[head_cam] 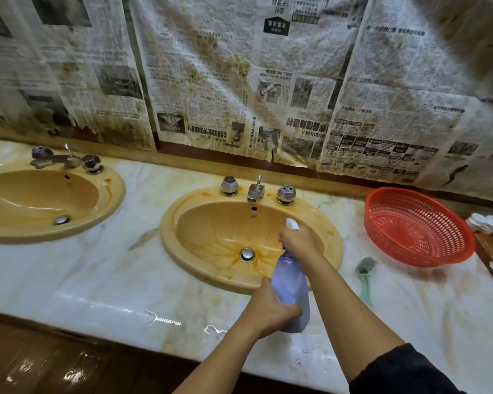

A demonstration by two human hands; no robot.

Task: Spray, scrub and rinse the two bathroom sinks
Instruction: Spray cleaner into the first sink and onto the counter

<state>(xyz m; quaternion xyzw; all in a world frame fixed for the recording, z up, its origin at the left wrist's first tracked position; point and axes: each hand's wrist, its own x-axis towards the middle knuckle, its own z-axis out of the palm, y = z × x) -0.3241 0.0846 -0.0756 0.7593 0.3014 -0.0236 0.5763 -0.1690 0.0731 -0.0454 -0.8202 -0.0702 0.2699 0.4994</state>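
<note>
Two tan oval sinks are set in a marble counter: the left sink point(40, 194) and the right sink point(211, 231), which is streaked with brown stains around its drain. A lilac spray bottle point(291, 285) with a white nozzle is held over the right sink's front rim, nozzle pointing toward the bowl. My left hand point(268, 308) grips the bottle's lower body. My right hand point(298, 240) is wrapped round its neck and trigger. A green-handled scrub brush point(365, 277) lies on the counter right of this sink.
Chrome taps with faceted knobs point(255, 191) stand behind the right sink, a similar set point(66, 160) behind the left. A red perforated basket point(416, 226) sits at the right, white caps point(485, 221) beyond it. Stained newspaper covers the wall. The counter point(111, 265) is wet.
</note>
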